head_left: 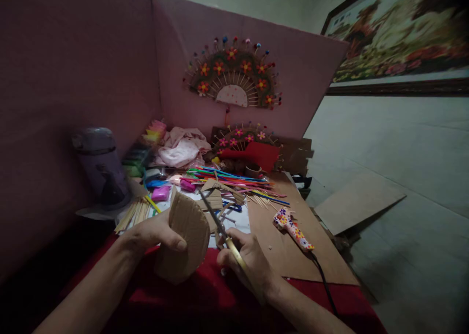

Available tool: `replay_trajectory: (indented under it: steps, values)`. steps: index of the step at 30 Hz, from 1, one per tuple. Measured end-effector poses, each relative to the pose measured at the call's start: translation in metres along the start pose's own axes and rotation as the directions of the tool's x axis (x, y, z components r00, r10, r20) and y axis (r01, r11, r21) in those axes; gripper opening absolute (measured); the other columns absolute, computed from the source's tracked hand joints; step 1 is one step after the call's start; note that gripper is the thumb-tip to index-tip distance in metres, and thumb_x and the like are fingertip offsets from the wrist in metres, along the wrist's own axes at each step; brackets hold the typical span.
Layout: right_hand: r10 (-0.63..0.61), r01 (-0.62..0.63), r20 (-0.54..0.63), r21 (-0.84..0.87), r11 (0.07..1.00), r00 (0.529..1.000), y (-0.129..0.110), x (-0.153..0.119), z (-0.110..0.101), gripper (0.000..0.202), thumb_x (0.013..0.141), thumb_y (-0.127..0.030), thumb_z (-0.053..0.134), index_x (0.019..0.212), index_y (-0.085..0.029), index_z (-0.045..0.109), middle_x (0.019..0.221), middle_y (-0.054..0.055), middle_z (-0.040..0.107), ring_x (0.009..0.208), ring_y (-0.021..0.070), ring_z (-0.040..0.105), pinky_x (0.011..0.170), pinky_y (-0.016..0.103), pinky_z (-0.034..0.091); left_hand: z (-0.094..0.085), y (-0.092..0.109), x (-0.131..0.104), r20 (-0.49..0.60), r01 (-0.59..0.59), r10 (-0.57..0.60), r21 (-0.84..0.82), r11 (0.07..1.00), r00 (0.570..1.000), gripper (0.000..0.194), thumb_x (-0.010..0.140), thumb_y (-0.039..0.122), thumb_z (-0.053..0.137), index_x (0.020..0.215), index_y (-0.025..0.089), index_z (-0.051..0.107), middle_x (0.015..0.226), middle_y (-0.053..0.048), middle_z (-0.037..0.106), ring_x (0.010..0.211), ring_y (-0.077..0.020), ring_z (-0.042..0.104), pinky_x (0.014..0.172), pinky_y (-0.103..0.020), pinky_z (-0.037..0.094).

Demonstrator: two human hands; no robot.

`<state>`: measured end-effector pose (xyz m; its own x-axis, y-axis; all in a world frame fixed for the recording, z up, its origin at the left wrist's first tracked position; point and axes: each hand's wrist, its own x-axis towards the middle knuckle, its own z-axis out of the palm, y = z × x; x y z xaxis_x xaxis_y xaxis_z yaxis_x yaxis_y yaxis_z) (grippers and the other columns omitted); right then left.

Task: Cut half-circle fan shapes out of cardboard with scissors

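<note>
My left hand (pixel 163 234) grips a half-round piece of corrugated cardboard (pixel 190 236), its thumb pressed on the front face and the curved edge turned to the right. In my right hand (pixel 244 258) is a pair of scissors (pixel 218 221) with yellowish handles. The blades point up and away to the left, just beside the curved edge of the cardboard; a small gap shows between them. Cut cardboard scraps (pixel 212 199) lie behind the scissors.
A flower-patterned glue gun (pixel 293 229) with a black cord rests on a flat cardboard sheet (pixel 311 256). Coloured sticks (pixel 234 177), wooden skewers (pixel 135 212) and a purple flask (pixel 102 168) stand or lie behind. A decorated fan (pixel 234 73) hangs on the pink panel.
</note>
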<state>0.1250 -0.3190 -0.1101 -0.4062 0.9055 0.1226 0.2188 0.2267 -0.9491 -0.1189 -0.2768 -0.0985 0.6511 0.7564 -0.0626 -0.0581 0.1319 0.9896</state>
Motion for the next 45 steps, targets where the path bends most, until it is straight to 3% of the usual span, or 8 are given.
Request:
replay_trajectory:
  steps: [4, 8, 13, 17, 23, 31, 36, 45]
  values:
    - [0.082, -0.07, -0.042, 0.23, 0.971, 0.996, 0.003, 0.001, -0.003, 0.044, 0.075, -0.06, 0.06, 0.083, -0.017, 0.056, 0.051, -0.007, 0.042, 0.038, 0.0045, 0.033, 0.036, 0.016, 0.028, -0.001, -0.001, 0.0, 0.001, -0.045, 0.045, -0.029, 0.999, 0.999, 0.046, 0.042, 0.024, 0.083, 0.086, 0.013, 0.073, 0.071, -0.003, 0.071, 0.07, -0.0188, 0.062, 0.061, -0.025, 0.049]
    - [0.147, -0.132, -0.019, 0.345, 0.929, 0.989, 0.001, -0.003, -0.002, 0.059, 0.071, -0.072, 0.056, 0.092, -0.017, 0.053, 0.052, -0.008, 0.042, 0.036, 0.0035, 0.033, 0.033, 0.014, 0.028, -0.001, -0.003, 0.001, -0.009, -0.058, 0.057, -0.042, 0.997, 0.998, 0.047, 0.043, 0.025, 0.084, 0.087, 0.012, 0.073, 0.072, -0.004, 0.072, 0.071, -0.0199, 0.063, 0.065, -0.027, 0.05]
    - [0.098, -0.098, 0.019, 0.357, 0.929, 0.995, -0.002, -0.005, -0.001, 0.067, 0.067, -0.077, 0.057, 0.096, -0.017, 0.052, 0.055, -0.008, 0.041, 0.038, 0.0039, 0.033, 0.036, 0.016, 0.031, 0.0, -0.004, 0.002, 0.033, -0.071, 0.072, -0.036, 0.997, 0.997, 0.05, 0.045, 0.027, 0.085, 0.092, 0.012, 0.073, 0.076, -0.005, 0.073, 0.073, -0.021, 0.065, 0.07, -0.029, 0.051]
    - [-0.005, -0.017, 0.096, 0.231, 0.973, 0.995, -0.008, -0.007, -0.005, 0.073, 0.064, -0.08, 0.056, 0.098, -0.016, 0.055, 0.061, -0.006, 0.039, 0.047, 0.0058, 0.032, 0.042, 0.018, 0.028, 0.001, -0.003, 0.002, 0.077, -0.088, 0.089, -0.017, 0.996, 0.993, 0.057, 0.046, 0.029, 0.085, 0.099, 0.013, 0.071, 0.084, -0.006, 0.073, 0.079, -0.0227, 0.065, 0.07, -0.029, 0.051]
    - [-0.042, 0.029, 0.196, 0.072, 0.997, 0.98, -0.022, -0.009, -0.011, 0.066, 0.065, -0.077, 0.058, 0.088, -0.015, 0.054, 0.066, -0.005, 0.038, 0.058, 0.0085, 0.028, 0.051, 0.022, 0.026, 0.005, -0.001, 0.001, 0.118, -0.075, 0.077, -0.016, 0.997, 0.99, 0.064, 0.046, 0.026, 0.084, 0.107, 0.014, 0.068, 0.093, -0.007, 0.072, 0.088, -0.025, 0.064, 0.074, -0.03, 0.05]
    - [-0.016, 0.037, 0.15, -0.137, 0.99, 0.989, -0.021, -0.008, -0.013, 0.051, 0.068, -0.063, 0.067, 0.087, -0.018, 0.056, 0.064, -0.005, 0.043, 0.061, 0.0107, 0.033, 0.055, 0.023, 0.029, 0.003, -0.003, 0.002, 0.133, -0.051, 0.052, -0.012, 0.999, 0.99, 0.064, 0.048, 0.02, 0.083, 0.109, 0.015, 0.065, 0.094, -0.006, 0.072, 0.085, -0.0227, 0.064, 0.074, -0.03, 0.05]
    - [-0.021, 0.042, 0.142, -0.145, 0.989, 0.99, -0.018, -0.008, -0.014, 0.046, 0.07, -0.058, 0.068, 0.087, -0.017, 0.056, 0.064, -0.005, 0.044, 0.06, 0.0106, 0.034, 0.055, 0.023, 0.029, 0.004, -0.003, 0.001, 0.13, -0.041, 0.044, -0.027, 0.999, 0.991, 0.071, 0.048, 0.02, 0.082, 0.115, 0.015, 0.062, 0.105, -0.009, 0.069, 0.091, -0.0251, 0.063, 0.078, -0.032, 0.049]
    - [0.009, 0.007, 0.128, -0.126, 0.992, 0.992, -0.021, -0.008, -0.008, 0.033, 0.073, -0.047, 0.063, 0.084, -0.016, 0.059, 0.059, -0.006, 0.041, 0.056, 0.0101, 0.037, 0.053, 0.023, 0.029, 0.003, -0.001, 0.001, 0.126, 0.025, -0.023, -0.01, 1.0, 0.992, 0.051, 0.047, 0.019, 0.082, 0.097, 0.015, 0.071, 0.085, -0.004, 0.073, 0.075, -0.0187, 0.063, 0.066, -0.026, 0.051]
